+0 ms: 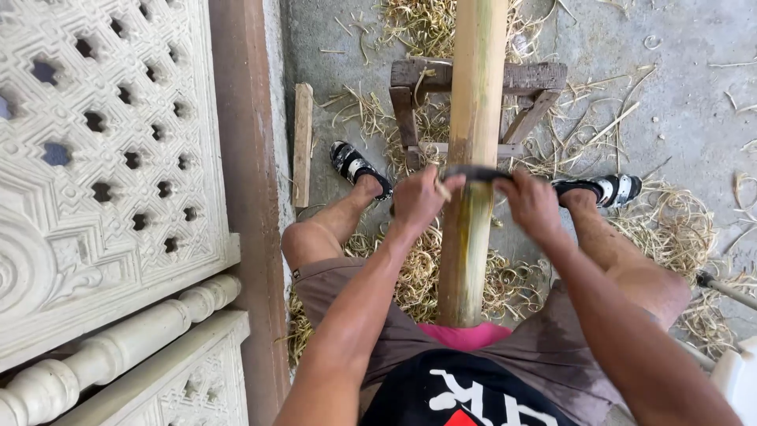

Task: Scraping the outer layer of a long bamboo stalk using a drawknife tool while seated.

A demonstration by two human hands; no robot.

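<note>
Your left hand [416,199] and your right hand [532,201] sit on either side of the bamboo pole [471,158], each closed tight around one end of the dark curved blade [475,173] that lies across the pole's face. The blade touches the pole just below the wooden stand [530,77], and the pole runs from between your knees up over that stand and out of view at the top.

The pole's near end rests against a pink pad [467,336] at your lap (its very tip is hidden there). Pale shavings [410,276] lie heaped on the concrete floor [670,95] on both sides of the pole, thickest under your legs.

To the left of the pole, room is tight: a short wooden slat [303,143] lies on the floor, and just beyond it stands a brown post [248,173] with a white carved lattice panel [102,142]. To the right of the pole the floor is more open, with loose strands scattered about.
</note>
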